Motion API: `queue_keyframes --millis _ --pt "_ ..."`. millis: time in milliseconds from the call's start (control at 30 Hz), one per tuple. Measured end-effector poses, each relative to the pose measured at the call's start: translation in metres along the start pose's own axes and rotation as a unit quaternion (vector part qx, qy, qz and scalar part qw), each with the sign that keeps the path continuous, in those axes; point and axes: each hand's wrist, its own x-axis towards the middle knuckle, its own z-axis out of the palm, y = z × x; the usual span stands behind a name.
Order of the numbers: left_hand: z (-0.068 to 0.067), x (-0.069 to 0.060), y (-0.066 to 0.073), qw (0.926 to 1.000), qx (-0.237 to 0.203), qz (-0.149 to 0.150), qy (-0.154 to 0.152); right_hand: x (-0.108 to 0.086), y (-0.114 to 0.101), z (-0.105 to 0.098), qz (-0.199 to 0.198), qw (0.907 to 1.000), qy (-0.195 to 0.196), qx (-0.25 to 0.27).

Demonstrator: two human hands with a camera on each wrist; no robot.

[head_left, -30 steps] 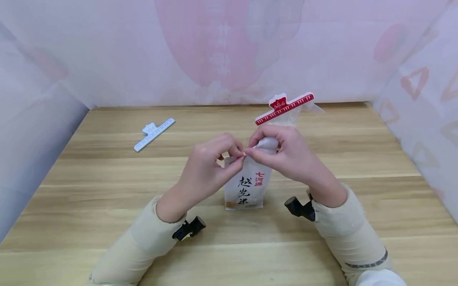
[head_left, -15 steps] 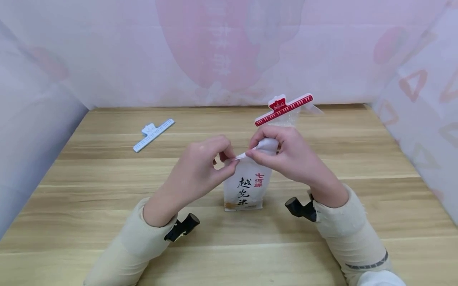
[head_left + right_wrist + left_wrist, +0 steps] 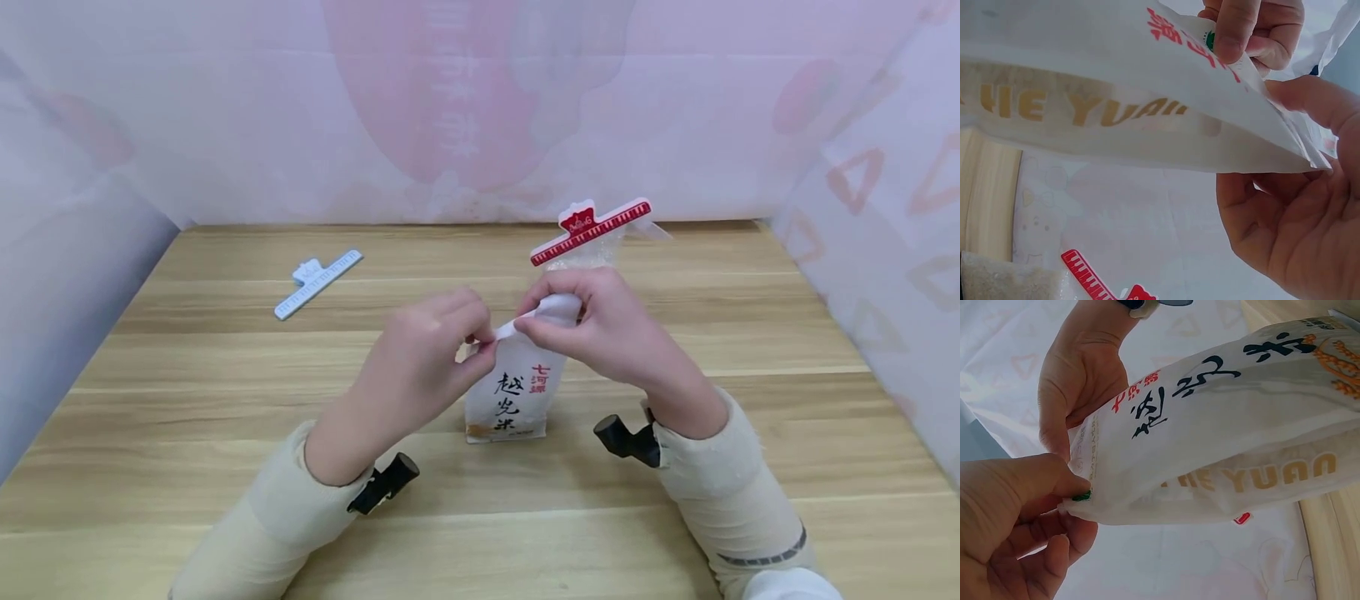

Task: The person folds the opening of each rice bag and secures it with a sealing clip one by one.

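Note:
A white paper-like bag (image 3: 506,400) with black and red characters stands upright on the table between the hands. My left hand (image 3: 412,358) pinches the left part of its top edge between thumb and fingers; in the left wrist view the left hand (image 3: 1016,519) grips the bag's corner beside a small green mark. On the right part of the top edge, my right hand (image 3: 611,329) pinches the folded rim. From the side, the right wrist view shows the right hand (image 3: 1304,206) holding the other corner of the bag (image 3: 1104,37).
Behind the right hand, a clear bag of grains (image 3: 600,252) carries a red and white clip (image 3: 590,233) across its top. A light blue clip (image 3: 318,284) lies on the wooden table (image 3: 225,358) at the back left. Printed cloth walls (image 3: 262,125) enclose the table's back and sides.
My left hand has moved left and slightly down along the bag's top edge, away from the right hand, and a folded strip of rim now shows between them. The right hand has stayed nearly still.

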Motion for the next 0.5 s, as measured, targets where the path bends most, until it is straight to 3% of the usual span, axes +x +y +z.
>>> queue_keyframes --millis 267,500 --pt "-0.0033 -0.0021 0.0024 0.9991 0.020 -0.009 -0.037 -0.0008 -0.0010 0.0019 -0.022 0.9995 0.002 -0.025" --pt "0.0002 -0.0004 0.0029 0.9987 0.019 -0.029 -0.038 -0.0001 -0.0002 0.0046 -0.028 0.9984 0.023 -0.043"
